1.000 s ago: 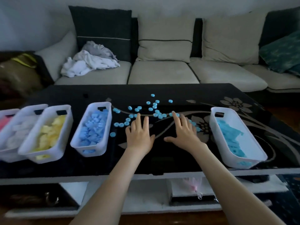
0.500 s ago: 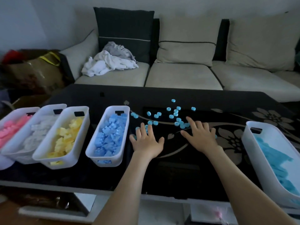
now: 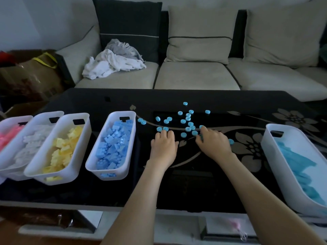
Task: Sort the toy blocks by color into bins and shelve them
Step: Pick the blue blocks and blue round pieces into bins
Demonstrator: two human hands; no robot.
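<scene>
Several small light blue rings point(image 3: 188, 119) lie scattered on the black glass table point(image 3: 194, 183). My left hand point(image 3: 163, 147) rests palm down at their near left edge, fingers curled under and tips hidden. My right hand point(image 3: 215, 144) curls its fingers over rings at the cluster's near right side, and one ring point(image 3: 231, 141) peeks out beside it. To the left a row of white bins holds pink point(image 3: 10, 124), white point(image 3: 40, 117), yellow point(image 3: 83, 138) and blue point(image 3: 131, 138) blocks. A light blue bin point(image 3: 265, 144) stands at the right.
A beige sofa point(image 3: 191, 76) with cushions and a heap of cloth point(image 3: 113, 62) runs behind the table. A brown bag point(image 3: 31, 75) sits at the far left. Under the table's front edge is a lower shelf point(image 3: 177, 227) with small items.
Both hands went from flat with spread fingers to curled fingers over the rings. The view shifted left and closer, bringing the pink bin into sight.
</scene>
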